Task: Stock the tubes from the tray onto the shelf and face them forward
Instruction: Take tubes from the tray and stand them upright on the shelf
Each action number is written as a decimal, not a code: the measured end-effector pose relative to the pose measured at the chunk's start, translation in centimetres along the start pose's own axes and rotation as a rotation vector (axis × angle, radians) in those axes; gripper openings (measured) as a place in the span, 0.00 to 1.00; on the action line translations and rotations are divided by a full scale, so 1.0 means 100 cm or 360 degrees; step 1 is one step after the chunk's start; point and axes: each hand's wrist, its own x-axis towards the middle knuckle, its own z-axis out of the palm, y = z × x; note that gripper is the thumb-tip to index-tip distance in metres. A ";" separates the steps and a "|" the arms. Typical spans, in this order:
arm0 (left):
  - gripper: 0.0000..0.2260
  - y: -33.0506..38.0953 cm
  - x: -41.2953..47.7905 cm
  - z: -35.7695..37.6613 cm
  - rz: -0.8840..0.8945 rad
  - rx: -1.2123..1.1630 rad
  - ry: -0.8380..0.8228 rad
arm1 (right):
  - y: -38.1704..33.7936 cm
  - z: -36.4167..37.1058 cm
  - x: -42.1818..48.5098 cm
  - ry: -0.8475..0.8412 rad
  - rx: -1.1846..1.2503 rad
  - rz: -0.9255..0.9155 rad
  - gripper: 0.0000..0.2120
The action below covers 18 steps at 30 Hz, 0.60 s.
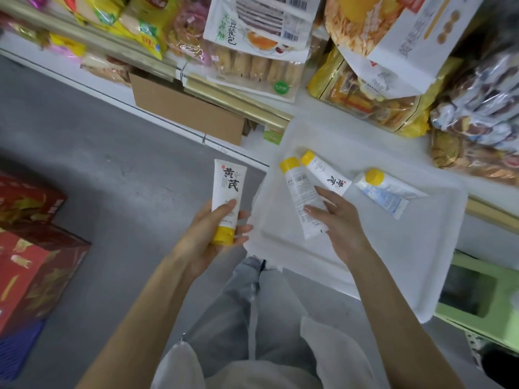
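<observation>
One tube (228, 192) is gripped cap-down by the left hand (216, 237) above the floor (84, 136), and a second tube (302, 197), lying in the tray (421, 248), is pinched by the right hand (334, 220). As both hands are occupied, a smooth tube could be dropped, or be placed on the shelf (323, 116) with its back label shown.

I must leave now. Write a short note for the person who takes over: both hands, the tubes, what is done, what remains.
Left hand: holds a white plastic tube with a yellow cap, cap down, beside the tray.
Right hand: grips a second such tube over the white tray.
Lying in the tray: a tube with black characters and a tube with a blue label.
Done: no tube is seen on the white shelf.
Left: place all four, facing forward.
</observation>
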 end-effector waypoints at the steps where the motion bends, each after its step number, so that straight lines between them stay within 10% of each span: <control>1: 0.07 0.001 -0.006 0.007 0.0011 -0.0001 -0.0004 | -0.011 -0.002 -0.008 0.0045 -0.0079 -0.0114 0.18; 11: 0.17 0.030 -0.061 0.055 0.0321 0.0009 -0.0136 | -0.120 -0.006 -0.079 0.0320 -0.0049 -0.0712 0.09; 18: 0.21 0.067 -0.104 0.079 0.0520 -0.0268 -0.0313 | -0.153 0.009 -0.108 0.0356 0.0823 -0.0105 0.07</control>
